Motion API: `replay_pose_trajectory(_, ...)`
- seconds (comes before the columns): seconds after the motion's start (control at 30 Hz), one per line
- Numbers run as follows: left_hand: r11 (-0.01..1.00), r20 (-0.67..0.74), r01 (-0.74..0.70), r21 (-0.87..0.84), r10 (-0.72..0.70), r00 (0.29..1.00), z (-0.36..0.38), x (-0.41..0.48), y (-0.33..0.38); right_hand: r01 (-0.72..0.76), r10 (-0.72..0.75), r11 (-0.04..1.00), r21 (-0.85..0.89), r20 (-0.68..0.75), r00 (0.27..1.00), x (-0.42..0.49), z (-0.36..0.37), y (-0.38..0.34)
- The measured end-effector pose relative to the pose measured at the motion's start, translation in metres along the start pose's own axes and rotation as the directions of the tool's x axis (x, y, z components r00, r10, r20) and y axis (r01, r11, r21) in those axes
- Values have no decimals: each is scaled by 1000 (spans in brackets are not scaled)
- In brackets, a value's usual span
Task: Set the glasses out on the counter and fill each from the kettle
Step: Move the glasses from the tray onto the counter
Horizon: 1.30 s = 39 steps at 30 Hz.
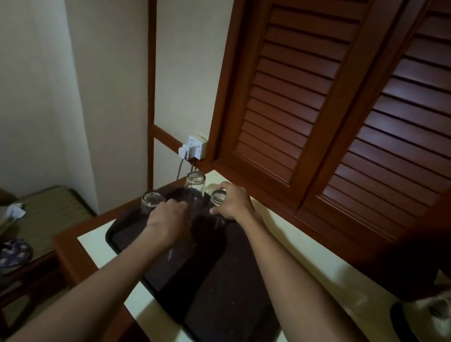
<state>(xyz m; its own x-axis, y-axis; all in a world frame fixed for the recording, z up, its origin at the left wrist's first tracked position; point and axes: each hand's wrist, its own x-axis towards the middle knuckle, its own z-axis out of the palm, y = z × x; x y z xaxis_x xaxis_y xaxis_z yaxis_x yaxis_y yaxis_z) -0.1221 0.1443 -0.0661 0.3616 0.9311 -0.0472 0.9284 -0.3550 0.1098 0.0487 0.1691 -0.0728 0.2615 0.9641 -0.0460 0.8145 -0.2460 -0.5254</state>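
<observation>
Fingers (229, 187) of my right hand (235, 204) curl round a clear glass tumbler (218, 196) at the far edge of the dark brown tray (227, 291), its near half bare; my left hand (169, 216) grip I cannot tell.

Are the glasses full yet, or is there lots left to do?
Not yet. Nothing is done: the left glass, middle glass and right glass are on the tray. The right hand grips the right glass; the left hand is at the middle glass. Still to do: moving all three onto the counter and filling them.
</observation>
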Motion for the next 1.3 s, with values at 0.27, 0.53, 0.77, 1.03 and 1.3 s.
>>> replay_pose_trajectory(0.27,996,85,-24,-81,30,996,-16,14,-13,-89,94,992,95,-54,994,-2,-5,1)
replay_pose_trajectory(0.53,943,158,42,-329,12,987,-12,17,-32,-130,195,912,389,-134,972,-13,-27,16)
replay_pose_trajectory(0.77,-16,510,521,-853,188,840,1,-23,-40,-123,354,-315,941,236,905,-55,-63,45)
replay_pose_trajectory(1.03,-530,390,521,-669,347,853,0,-87,10,-230,168,-273,934,282,945,-106,-74,65)
replay_pose_trajectory(1.3,-118,141,192,-974,344,929,-10,-174,103,-147,159,26,989,141,977,-236,-150,125)
